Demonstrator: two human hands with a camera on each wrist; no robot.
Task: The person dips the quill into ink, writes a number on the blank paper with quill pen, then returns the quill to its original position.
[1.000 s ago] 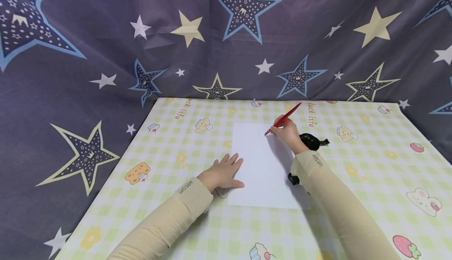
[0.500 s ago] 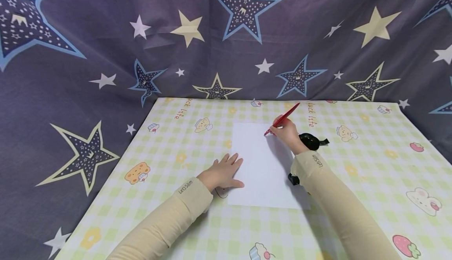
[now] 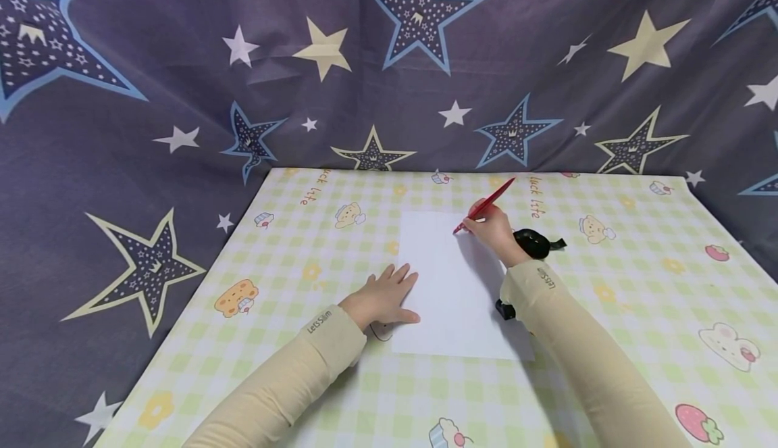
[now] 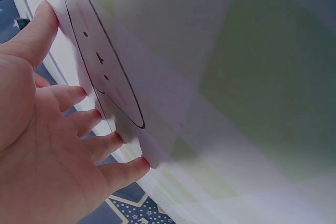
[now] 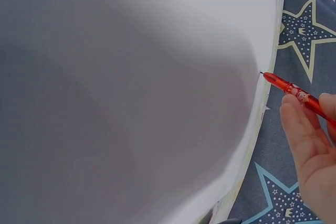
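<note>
A white sheet of paper (image 3: pixel 446 299) lies on the checked tablecloth. My right hand (image 3: pixel 494 228) pinches a red pen (image 3: pixel 495 196) over the upper part of the sheet, its back end slanting up to the right. In the right wrist view the pen's dark tip is right at the paper, and a cartoon print shows on the red barrel. My left hand (image 3: pixel 384 298) rests at the sheet's left edge with fingers spread. Seen from the left wrist, its fingertips (image 4: pixel 139 165) press near the paper's border, beside a printed cartoon face on the cloth.
A black rounded object (image 3: pixel 533 244) with a short strap-like end sits beside the right wrist, partly hidden. Another small black piece (image 3: pixel 504 309) shows at the paper's right side, under the sleeve. A dark star-patterned curtain (image 3: pixel 358 96) hangs behind the table.
The pen tip and my right hand have shifted very slightly left across the paper. My left hand has stayed in place.
</note>
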